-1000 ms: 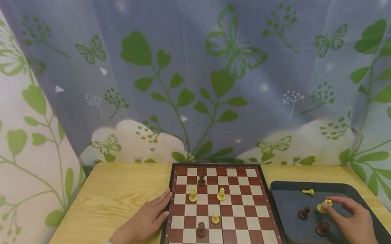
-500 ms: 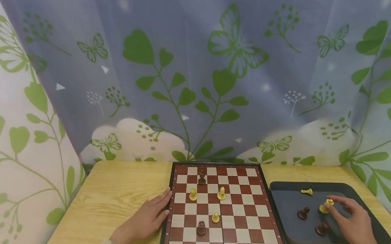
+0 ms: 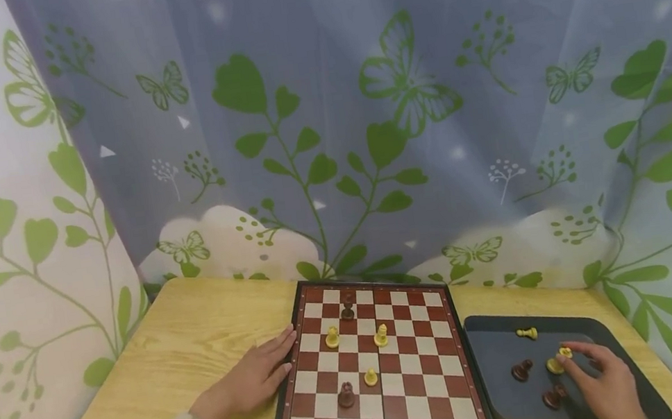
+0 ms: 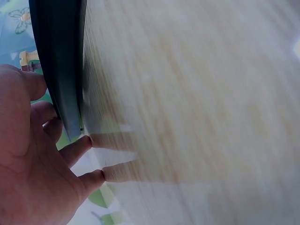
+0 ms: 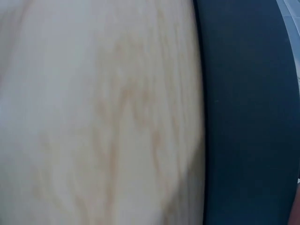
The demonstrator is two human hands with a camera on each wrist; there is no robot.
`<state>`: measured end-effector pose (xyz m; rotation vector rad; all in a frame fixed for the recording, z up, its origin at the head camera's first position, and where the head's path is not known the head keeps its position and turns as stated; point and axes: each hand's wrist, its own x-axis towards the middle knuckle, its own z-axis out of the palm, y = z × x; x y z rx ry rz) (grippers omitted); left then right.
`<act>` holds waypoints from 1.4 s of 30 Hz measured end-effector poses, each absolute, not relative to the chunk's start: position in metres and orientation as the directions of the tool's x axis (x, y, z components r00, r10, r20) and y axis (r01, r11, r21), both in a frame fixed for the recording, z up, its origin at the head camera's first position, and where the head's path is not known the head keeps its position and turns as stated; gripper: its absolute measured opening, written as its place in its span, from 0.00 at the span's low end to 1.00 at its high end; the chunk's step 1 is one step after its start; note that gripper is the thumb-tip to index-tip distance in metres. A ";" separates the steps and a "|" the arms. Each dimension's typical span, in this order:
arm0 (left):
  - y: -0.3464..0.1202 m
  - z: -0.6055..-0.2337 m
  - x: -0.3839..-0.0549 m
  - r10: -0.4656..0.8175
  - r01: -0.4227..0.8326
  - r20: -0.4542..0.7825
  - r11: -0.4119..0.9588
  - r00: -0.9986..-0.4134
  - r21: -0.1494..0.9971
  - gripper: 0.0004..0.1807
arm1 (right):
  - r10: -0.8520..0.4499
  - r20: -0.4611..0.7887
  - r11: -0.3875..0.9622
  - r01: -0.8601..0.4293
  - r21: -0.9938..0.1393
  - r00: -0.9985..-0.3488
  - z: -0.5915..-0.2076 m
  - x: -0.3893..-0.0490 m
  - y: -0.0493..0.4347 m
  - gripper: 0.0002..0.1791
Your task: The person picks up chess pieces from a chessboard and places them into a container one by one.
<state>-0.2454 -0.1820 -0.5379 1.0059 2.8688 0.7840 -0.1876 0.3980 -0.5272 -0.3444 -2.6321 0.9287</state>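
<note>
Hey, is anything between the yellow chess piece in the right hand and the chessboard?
Yes. Left of the glossy yellow chess piece pinched by the right hand, a dark brown chess piece lies in the dark grey tray; beyond it, the tray's raised rim borders the red-and-white checkered chessboard.

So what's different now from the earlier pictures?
Nothing clearly moved, and nothing was grabbed or let go; only the camera view shifted a little. The right hand still pinches a yellow chess piece in the tray, and the left hand still rests at the edge of the chessboard.
</note>
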 end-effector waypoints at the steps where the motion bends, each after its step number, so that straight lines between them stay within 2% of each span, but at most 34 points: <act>1: -0.182 -0.538 -0.245 0.588 0.585 0.156 0.670 -0.794 0.457 0.31 | 0.327 0.228 0.764 0.115 -0.635 -0.917 -0.527 -0.188 0.398 0.19; 11: -0.185 -0.533 -0.245 0.602 0.575 0.114 0.663 -0.790 0.479 0.31 | 0.316 0.170 0.765 0.144 -0.627 -0.933 -0.525 -0.188 0.398 0.21; 16: -0.184 -0.535 -0.243 0.601 0.580 0.127 0.662 -0.789 0.475 0.31 | 0.311 0.186 0.762 0.128 -0.635 -0.932 -0.520 -0.185 0.397 0.21; 25: -0.183 -0.533 -0.242 0.595 0.576 0.129 0.665 -0.793 0.475 0.31 | 0.210 0.331 0.805 -0.030 -0.593 -0.920 -0.503 -0.182 0.385 0.18; 36: -0.182 -0.533 -0.244 0.589 0.571 0.129 0.669 -0.798 0.477 0.31 | 0.022 0.431 0.794 -0.246 -0.556 -0.902 -0.480 -0.188 0.326 0.12; 42: -0.182 -0.533 -0.244 0.593 0.576 0.131 0.668 -0.795 0.471 0.31 | -0.107 0.365 0.735 -0.320 -0.597 -0.925 -0.484 -0.192 0.286 0.11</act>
